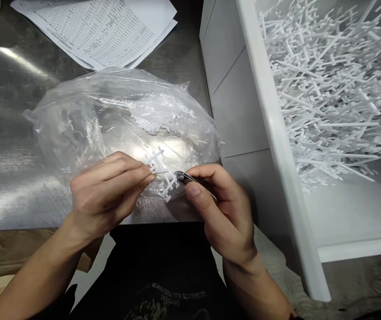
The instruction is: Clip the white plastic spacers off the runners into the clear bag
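Between my hands is a white branched plastic piece (157, 155) with short side stubs. The closed fingers of my left hand (110, 189) pinch it at its left side. My right hand (222, 204) is wrapped round a small dark metal clipper (190, 178), whose tip points left and meets the right part of the white piece. The clipper's handles are partly hidden by my fingers. Beneath the piece, a clear plastic bag (70, 124) lies spread over the metal table (7, 133).
A large white bin (270, 106) stands at the right, its wall rising beside my right hand. Many white plastic sprues (337, 89) fill its far part. Printed sheets (100, 31) lie behind the bag. Brown paper (13, 251) shows below the table edge at left.
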The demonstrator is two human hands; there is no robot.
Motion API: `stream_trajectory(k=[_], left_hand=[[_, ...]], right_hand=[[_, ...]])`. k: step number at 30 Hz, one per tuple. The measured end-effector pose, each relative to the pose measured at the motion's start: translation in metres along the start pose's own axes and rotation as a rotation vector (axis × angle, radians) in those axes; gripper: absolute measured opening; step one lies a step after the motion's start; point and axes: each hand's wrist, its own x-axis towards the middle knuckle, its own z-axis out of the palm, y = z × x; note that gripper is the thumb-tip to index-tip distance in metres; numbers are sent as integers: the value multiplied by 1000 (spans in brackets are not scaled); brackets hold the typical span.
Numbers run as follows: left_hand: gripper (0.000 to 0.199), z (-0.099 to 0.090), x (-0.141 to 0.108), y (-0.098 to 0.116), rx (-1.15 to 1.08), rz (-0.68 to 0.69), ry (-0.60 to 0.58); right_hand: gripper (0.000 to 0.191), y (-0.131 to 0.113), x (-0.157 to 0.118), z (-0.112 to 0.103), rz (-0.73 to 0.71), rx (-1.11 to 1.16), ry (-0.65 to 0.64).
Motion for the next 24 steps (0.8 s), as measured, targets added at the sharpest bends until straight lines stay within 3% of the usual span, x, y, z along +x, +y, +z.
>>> stream_trajectory(k=[17,24], left_hand=[[20,0,-3,-2,15,8,-4],[18,2,1,-6,8,-44,-25]], right_hand=[[6,2,-1,3,-94,-48,-33],[7,1,14,3,-88,-59,-30]])
